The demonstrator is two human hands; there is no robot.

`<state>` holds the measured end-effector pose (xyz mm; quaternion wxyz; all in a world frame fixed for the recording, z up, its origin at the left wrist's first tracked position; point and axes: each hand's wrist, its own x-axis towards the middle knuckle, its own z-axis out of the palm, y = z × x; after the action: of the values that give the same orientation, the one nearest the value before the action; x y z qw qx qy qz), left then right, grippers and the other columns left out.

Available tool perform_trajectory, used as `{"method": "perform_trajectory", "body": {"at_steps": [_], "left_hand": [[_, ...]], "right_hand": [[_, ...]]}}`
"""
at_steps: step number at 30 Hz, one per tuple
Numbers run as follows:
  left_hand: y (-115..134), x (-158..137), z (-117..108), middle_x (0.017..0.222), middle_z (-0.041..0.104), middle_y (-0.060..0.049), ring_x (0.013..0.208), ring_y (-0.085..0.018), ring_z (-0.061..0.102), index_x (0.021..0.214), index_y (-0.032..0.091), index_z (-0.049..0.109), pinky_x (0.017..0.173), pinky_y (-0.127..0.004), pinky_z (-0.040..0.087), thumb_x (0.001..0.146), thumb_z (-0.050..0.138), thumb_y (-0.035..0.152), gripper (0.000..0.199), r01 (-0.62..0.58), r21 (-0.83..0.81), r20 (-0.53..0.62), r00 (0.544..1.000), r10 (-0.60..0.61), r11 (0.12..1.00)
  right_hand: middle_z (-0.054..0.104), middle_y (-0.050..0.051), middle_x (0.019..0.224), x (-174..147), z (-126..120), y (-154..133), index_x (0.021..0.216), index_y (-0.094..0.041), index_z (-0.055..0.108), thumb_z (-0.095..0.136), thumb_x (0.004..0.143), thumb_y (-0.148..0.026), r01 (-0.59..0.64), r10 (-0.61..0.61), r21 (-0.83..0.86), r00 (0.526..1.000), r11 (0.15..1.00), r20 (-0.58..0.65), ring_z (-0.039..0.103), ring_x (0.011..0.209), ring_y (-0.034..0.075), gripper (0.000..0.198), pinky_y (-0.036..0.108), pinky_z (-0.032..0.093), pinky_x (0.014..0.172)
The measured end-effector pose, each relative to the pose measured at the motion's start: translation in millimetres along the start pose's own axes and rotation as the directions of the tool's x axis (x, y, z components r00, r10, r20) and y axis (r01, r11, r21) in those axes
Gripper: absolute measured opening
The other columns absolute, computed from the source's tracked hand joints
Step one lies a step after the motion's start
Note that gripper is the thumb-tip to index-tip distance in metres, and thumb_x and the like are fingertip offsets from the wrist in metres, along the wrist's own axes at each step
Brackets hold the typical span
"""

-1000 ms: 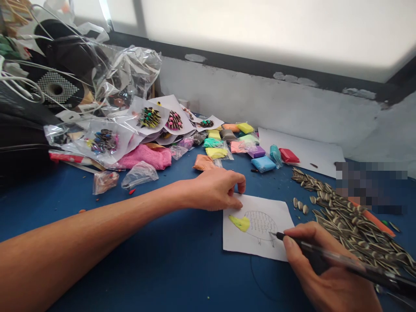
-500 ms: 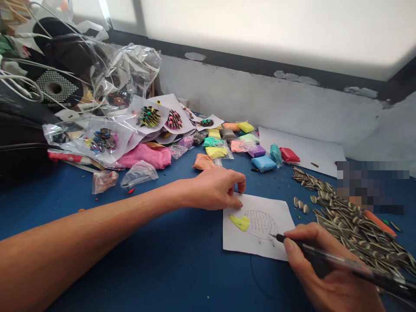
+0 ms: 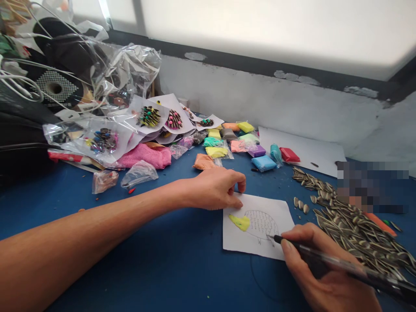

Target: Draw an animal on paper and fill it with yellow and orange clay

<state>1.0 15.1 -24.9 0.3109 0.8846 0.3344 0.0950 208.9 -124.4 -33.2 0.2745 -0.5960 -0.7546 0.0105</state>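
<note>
A white sheet of paper (image 3: 234,240) lies on the blue table, bearing a pen-drawn hedgehog (image 3: 260,222) with short marks over its body and two small legs. Yellow clay (image 3: 239,222) is spread over its pointed head. My left hand (image 3: 216,188) rests at the paper's upper left corner, thumb on the sheet and bent forefinger apart from it, gripping nothing. In my right hand (image 3: 325,264) is a black pen (image 3: 312,253), its tip at the lower right of the drawn body. The fingers of that hand are closed round the barrel.
Striped sunflower seeds (image 3: 360,229) are heaped at the right. Coloured clay packs (image 3: 264,163) lie beyond the paper, before a larger white sheet (image 3: 305,149). Seed-covered hedgehog figures (image 3: 150,116), a pink cloth (image 3: 146,156) and clear plastic bags (image 3: 130,69) crowd the left back.
The pen tip has shifted slightly left and down along the body's lower edge, with my right hand following. My left hand and the paper stay in place.
</note>
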Motion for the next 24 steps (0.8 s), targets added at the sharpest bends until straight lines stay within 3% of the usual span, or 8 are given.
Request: {"method": "perform_trajectory", "body": {"at_steps": [9,24], "left_hand": [[-1.2,0.2,0.2,0.073,0.064,0.002,0.065,-0.012,0.055,0.098,0.018,0.062,0.060,-0.025,0.036,0.077,0.069,0.033,0.027,-0.012,-0.013,0.002,1.000,0.012,1.000],[-1.2,0.4,0.6,0.071,0.063,0.003,0.064,-0.011,0.054,0.097,0.017,0.062,0.059,-0.024,0.034,0.076,0.069,0.032,0.027,-0.015,0.003,-0.003,1.000,0.015,1.000]], "right_hand": [[0.066,-0.004,0.066,-3.4,-2.2,3.6,0.082,-0.026,0.053,0.052,0.089,-0.027,0.020,-0.025,-0.067,0.997,0.998,-0.068,0.068,0.060,0.014,0.006,0.020,0.050,0.051],[0.062,-0.006,0.060,0.2,0.2,0.4,0.080,-0.027,0.051,0.052,0.088,-0.025,0.046,-0.048,-0.068,0.998,0.997,-0.028,0.064,0.053,0.012,0.008,0.019,0.046,0.047]]}}
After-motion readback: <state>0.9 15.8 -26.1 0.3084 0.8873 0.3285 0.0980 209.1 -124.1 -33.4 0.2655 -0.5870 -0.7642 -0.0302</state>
